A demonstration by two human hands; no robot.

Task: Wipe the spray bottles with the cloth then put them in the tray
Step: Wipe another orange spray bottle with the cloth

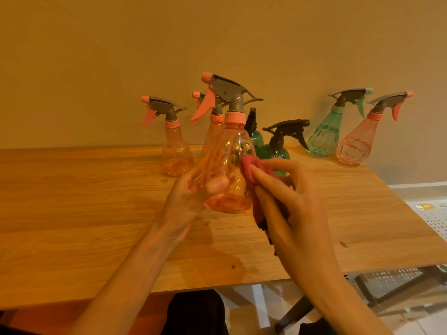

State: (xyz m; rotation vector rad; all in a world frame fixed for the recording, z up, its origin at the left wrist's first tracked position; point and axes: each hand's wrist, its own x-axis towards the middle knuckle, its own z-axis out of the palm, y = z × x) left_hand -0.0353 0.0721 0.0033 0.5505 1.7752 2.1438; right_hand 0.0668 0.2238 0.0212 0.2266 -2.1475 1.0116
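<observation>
**Wiping under way on the first orange bottle**

The left hand [193, 189] grips an orange bottle [227, 170] round its lower body, holding it upright just above the desk [84, 201] near the middle. The right hand [285, 197] pinches a red cloth [249, 165] bunched between its fingers and presses it against the bottle's right flank. This looks like the wiping step, not the placing step.

Six more bottles stand along the far edge by the wall: two orange ones left of and behind the held one, two dark green ones just right of it, then a teal bottle [333, 131] and a pink bottle [360, 141] farther right. None appears wiped or moved yet, though that is a judgement.

A white perforated surface [433, 218] at the right, beside the desk, may be the tray; that cannot be told for sure. Next, the cloth likely needs to cover the remaining sides and sprayer head, turning the bottle in the left hand, before carrying it right.
</observation>
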